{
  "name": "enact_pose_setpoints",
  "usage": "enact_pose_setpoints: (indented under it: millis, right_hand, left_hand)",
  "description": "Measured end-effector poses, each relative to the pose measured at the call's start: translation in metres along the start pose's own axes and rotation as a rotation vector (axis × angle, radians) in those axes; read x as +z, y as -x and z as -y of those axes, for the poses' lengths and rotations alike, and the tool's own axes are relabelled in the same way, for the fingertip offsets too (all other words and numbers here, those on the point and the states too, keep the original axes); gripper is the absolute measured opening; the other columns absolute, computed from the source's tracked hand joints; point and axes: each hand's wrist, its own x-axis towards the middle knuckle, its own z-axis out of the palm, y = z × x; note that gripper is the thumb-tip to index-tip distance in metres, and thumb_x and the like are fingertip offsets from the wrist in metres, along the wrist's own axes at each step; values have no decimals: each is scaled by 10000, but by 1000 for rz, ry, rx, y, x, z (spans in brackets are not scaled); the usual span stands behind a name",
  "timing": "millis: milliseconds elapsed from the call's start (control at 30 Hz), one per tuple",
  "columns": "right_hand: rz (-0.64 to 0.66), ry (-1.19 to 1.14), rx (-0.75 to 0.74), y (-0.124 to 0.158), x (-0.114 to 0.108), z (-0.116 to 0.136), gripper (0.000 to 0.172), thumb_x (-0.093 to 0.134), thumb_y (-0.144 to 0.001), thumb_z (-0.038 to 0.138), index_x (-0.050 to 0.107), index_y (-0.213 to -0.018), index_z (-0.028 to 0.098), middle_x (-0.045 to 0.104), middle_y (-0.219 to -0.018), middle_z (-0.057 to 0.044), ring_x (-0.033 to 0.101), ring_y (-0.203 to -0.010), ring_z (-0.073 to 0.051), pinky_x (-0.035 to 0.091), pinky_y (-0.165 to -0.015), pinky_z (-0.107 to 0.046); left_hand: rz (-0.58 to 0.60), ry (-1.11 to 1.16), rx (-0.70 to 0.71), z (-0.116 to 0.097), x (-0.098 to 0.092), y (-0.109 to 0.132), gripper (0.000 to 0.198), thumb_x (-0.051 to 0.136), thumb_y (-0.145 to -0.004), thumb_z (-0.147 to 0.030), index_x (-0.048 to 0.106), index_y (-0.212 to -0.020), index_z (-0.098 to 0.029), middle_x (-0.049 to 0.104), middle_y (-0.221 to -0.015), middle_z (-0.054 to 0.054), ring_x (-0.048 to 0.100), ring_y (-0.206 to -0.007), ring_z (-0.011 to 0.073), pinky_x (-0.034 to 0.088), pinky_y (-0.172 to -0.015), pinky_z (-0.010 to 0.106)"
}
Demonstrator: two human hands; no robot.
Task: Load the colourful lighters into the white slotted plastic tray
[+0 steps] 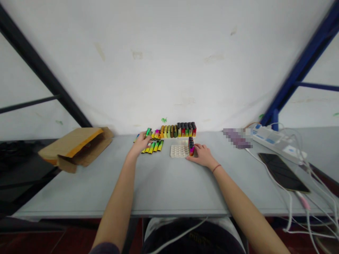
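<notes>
A white tray with round holes (179,151) lies on the grey table, with a row of upright dark-topped lighters (191,147) along its right side. My right hand (202,155) rests against that row and the tray's right edge, thumb and fingers apart. Over on the left, my left hand (141,142) pinches a green lighter (148,132). Loose shiny lighters (153,147) lie just right of and below it. Behind the tray stand packed rows of yellow-topped lighters (168,131) and black-topped lighters (186,129).
An open cardboard box (76,143) lies at the left. At the right are a black phone (283,172), a white power strip (280,143) with tangled cables, and a partly blurred purple item (237,138). The white wall (169,63) rises behind the table.
</notes>
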Motion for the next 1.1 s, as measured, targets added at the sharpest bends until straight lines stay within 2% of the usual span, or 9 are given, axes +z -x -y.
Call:
enact_pose_setpoints:
  millis: [100,167,267,400,633,700,867,1000,1100]
  right_hand:
    - [-11,6,-3,0,1,-2,675,568,-791,677,580,-1238,170,541,-1357,-141,498,-1151,-338,423,-892,-424]
    - [-20,10,-5,0,2,-3,662,578,-788,670,584,-1228,175,550,-1344,-136,504,-1141,-327,416,-899,-416]
    - [-35,11,-9,0,3,-4,641,595,-785,656,589,-1215,181,560,-1329,-131,511,-1135,-315,409,-906,-406]
    - [-60,7,-13,-1,4,-6,649,613,-774,644,585,-1218,170,568,-1315,-134,516,-1137,-316,407,-919,-409]
    - [-88,22,-25,-3,7,-9,647,614,-772,640,601,-1201,157,578,-1295,-135,534,-1104,-306,410,-932,-391]
    - [-90,31,-25,-4,9,-10,647,607,-776,645,606,-1196,153,581,-1292,-136,539,-1093,-304,413,-926,-387]
    - [-106,34,-43,-5,11,-14,635,611,-774,650,621,-1169,153,592,-1276,-139,543,-1090,-304,416,-923,-382]
    - [-107,29,-50,-5,11,-14,631,608,-776,653,621,-1171,161,594,-1275,-139,544,-1089,-304,417,-918,-382]
    - [-103,32,-51,-6,11,-14,637,604,-776,660,622,-1168,159,594,-1275,-142,543,-1092,-305,415,-917,-382]
  left_hand:
    - [181,416,55,-32,36,16,262,494,-862,-349,490,-1088,-216,643,-940,31,617,-748,115,495,-579,213]
    - [262,571,89,-40,61,27,283,540,-837,-450,473,-982,-216,561,-749,-26,540,-607,82,422,-499,170]
    - [365,556,85,-32,89,38,410,575,-782,-589,456,-840,-202,448,-616,-64,432,-497,63,336,-435,162]
    - [408,399,167,-17,103,41,466,522,-772,-655,445,-722,-198,409,-560,-71,378,-458,68,298,-421,190]
    - [204,219,430,-22,97,46,414,465,-824,-566,549,-709,-177,537,-632,-24,508,-648,135,388,-603,243]
    - [158,167,466,-23,96,48,385,464,-830,-526,556,-704,-175,550,-648,-19,517,-678,147,385,-636,252]
    - [15,98,446,-22,99,45,285,449,-836,-386,486,-634,-188,493,-600,-19,481,-640,141,349,-621,248]
    - [-179,94,403,-19,103,41,213,440,-841,-312,532,-695,-186,553,-668,2,505,-686,147,362,-654,239]
    - [-247,121,393,-15,105,39,196,440,-847,-292,557,-736,-181,574,-689,7,522,-696,146,373,-665,234]
